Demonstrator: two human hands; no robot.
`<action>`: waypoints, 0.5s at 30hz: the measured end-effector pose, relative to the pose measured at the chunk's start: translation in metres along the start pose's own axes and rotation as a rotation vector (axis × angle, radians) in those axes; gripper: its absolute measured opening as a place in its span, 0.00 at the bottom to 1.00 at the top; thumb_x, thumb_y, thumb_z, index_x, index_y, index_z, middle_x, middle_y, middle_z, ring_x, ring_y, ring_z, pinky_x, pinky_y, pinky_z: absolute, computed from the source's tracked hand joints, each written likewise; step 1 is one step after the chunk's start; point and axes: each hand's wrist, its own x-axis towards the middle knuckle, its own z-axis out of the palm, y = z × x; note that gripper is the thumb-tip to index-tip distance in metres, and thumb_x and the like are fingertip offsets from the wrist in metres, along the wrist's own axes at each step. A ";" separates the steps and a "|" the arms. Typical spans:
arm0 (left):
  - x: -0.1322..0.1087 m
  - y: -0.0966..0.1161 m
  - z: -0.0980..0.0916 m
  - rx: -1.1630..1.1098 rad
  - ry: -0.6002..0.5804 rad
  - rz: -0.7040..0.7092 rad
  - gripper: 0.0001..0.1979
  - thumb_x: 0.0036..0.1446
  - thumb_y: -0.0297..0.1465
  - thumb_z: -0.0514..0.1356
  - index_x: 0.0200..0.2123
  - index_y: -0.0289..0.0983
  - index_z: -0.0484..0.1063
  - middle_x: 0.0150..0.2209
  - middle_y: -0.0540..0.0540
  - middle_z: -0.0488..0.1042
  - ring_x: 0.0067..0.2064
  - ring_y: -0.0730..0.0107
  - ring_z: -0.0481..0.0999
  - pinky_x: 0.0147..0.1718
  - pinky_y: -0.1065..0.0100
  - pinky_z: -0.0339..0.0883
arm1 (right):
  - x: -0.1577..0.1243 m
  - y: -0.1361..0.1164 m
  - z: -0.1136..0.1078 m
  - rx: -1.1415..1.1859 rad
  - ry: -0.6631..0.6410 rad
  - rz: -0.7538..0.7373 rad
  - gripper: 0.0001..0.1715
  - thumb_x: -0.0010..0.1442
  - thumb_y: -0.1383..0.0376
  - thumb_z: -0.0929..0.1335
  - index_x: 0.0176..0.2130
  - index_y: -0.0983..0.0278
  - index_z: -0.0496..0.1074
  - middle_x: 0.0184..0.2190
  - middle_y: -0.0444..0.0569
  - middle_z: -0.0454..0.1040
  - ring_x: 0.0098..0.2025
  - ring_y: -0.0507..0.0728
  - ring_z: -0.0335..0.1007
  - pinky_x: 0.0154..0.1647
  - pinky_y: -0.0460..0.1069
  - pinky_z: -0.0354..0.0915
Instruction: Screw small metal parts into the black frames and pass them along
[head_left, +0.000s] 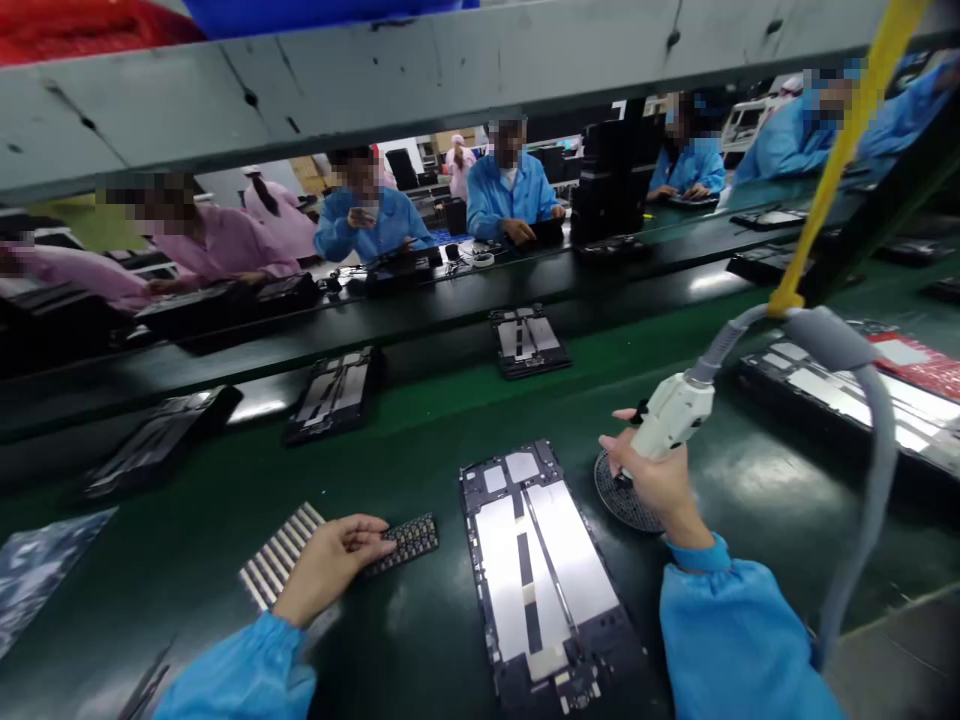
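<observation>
The left hand (pixel 330 556) pinches one dark strip (pixel 416 538) at its end. The right hand (pixel 661 482) grips a white tool (pixel 673 410).

A pale beam (pixel 480 65) crosses overhead, below a red item (pixel 90 28) and a blue item (pixel 315 14). Beyond, a person in blue (pixel 501 195) is beside a black stack (pixel 606 180); a person in pink (pixel 225 240) leans forward. A silvery sheet (pixel 49 565) lies far left.

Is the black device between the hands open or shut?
Open: the device has no cover on top, so its silver panels lie bare.
</observation>
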 end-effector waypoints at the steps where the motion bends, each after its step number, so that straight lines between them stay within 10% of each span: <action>1: 0.000 -0.001 0.000 0.003 0.002 0.003 0.27 0.28 0.50 0.70 0.30 0.36 0.76 0.27 0.47 0.79 0.33 0.59 0.78 0.35 0.64 0.71 | 0.000 0.001 0.001 -0.006 -0.006 0.010 0.18 0.50 0.64 0.74 0.41 0.63 0.68 0.13 0.35 0.67 0.14 0.51 0.62 0.20 0.48 0.62; 6: -0.002 -0.016 0.007 0.315 0.164 0.145 0.19 0.41 0.49 0.63 0.25 0.39 0.77 0.25 0.47 0.79 0.31 0.59 0.78 0.30 0.65 0.69 | 0.001 0.008 0.003 -0.050 -0.008 0.030 0.12 0.50 0.65 0.73 0.35 0.64 0.70 0.12 0.36 0.66 0.14 0.50 0.62 0.21 0.48 0.63; 15: -0.036 -0.012 0.041 0.553 0.481 0.809 0.15 0.62 0.40 0.54 0.31 0.40 0.76 0.31 0.48 0.80 0.33 0.66 0.80 0.35 0.69 0.72 | 0.000 0.016 0.003 -0.094 -0.022 0.016 0.15 0.51 0.65 0.73 0.38 0.64 0.68 0.13 0.35 0.67 0.15 0.51 0.63 0.23 0.49 0.64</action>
